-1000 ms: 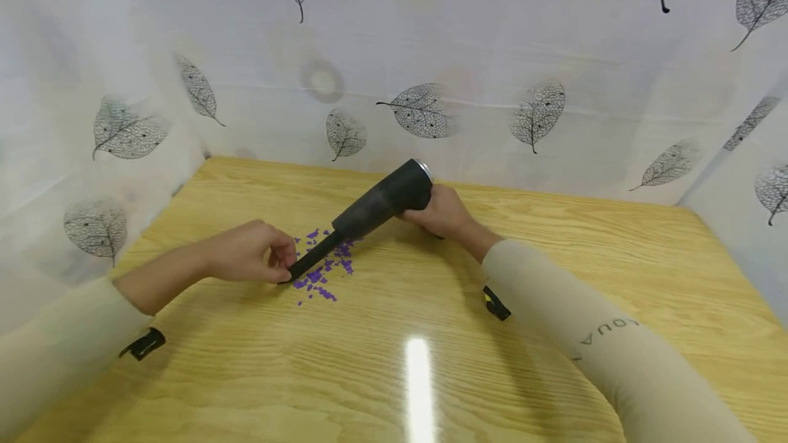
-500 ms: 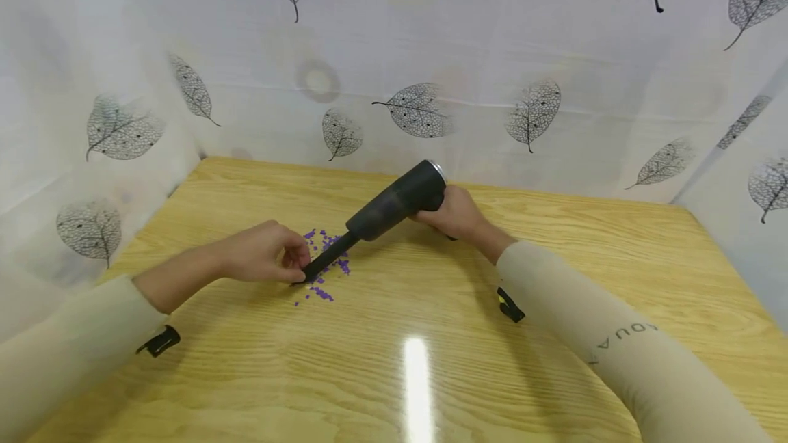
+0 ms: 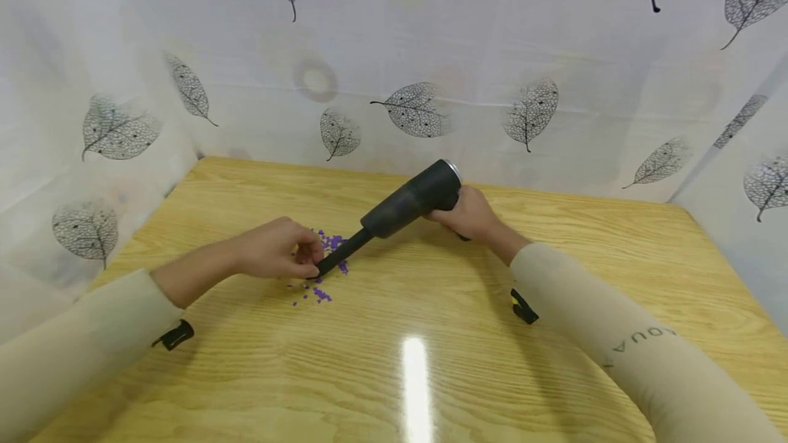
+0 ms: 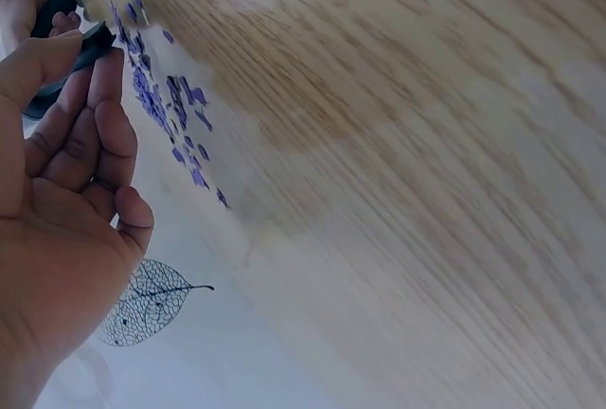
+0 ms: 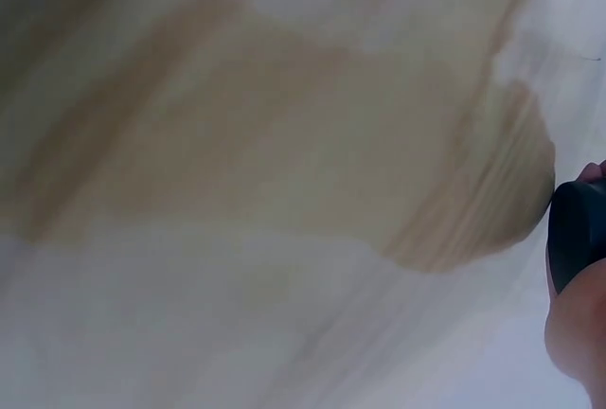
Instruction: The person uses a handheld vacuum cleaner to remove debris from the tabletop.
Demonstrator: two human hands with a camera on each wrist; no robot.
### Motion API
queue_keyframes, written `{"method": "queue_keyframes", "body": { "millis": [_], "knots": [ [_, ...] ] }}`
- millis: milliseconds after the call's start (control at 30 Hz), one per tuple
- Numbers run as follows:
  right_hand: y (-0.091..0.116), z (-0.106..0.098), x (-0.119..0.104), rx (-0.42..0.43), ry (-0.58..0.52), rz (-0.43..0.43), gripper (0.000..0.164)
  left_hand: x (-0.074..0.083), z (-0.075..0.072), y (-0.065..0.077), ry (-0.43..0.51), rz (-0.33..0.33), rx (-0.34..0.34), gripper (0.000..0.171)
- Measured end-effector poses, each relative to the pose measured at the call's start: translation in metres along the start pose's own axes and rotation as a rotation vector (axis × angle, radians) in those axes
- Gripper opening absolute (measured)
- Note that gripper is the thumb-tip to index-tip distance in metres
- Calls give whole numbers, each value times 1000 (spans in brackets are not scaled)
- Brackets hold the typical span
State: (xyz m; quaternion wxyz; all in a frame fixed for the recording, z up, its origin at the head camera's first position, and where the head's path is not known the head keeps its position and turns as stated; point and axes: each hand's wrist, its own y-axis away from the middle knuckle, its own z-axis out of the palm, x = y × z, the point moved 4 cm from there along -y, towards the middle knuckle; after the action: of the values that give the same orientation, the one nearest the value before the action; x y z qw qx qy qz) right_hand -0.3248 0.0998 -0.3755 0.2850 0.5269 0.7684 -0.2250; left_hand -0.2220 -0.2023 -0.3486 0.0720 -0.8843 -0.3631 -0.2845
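A black handheld vacuum cleaner (image 3: 412,200) slants over the table, its narrow nozzle (image 3: 345,253) pointing down to the left. My right hand (image 3: 470,214) grips its handle; in the right wrist view only part of that hand (image 5: 579,319) and the dark handle (image 5: 578,224) show at the edge. With thumb and fingers my left hand (image 3: 283,249) pinches the nozzle's tip, which the left wrist view also shows between the fingers of the left hand (image 4: 76,172). Small purple paper scraps (image 3: 321,294) lie scattered around the nozzle. Some are hidden behind the left hand.
The wood-grain table (image 3: 345,374) carries a bright light reflection near its front. A pale curtain (image 3: 258,115) printed with leaves stands along the back and both sides. A black strap end (image 3: 524,306) hangs below the right sleeve, another (image 3: 174,335) below the left.
Both hands and the vacuum have shifted to the right together. The nozzle tip has passed over the left part of the purple scraps, and fewer show there now.
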Motion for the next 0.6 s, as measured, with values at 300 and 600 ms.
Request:
{"method": "queue_keyframes", "body": {
  "millis": [300,600],
  "knots": [
    [8,-7,4,-10,11,-5,38,9,5,-5,65,10,-25,8],
    [20,-10,5,-16,-4,-18,36,16,13,-6,73,4,-76,10]
  ]
}}
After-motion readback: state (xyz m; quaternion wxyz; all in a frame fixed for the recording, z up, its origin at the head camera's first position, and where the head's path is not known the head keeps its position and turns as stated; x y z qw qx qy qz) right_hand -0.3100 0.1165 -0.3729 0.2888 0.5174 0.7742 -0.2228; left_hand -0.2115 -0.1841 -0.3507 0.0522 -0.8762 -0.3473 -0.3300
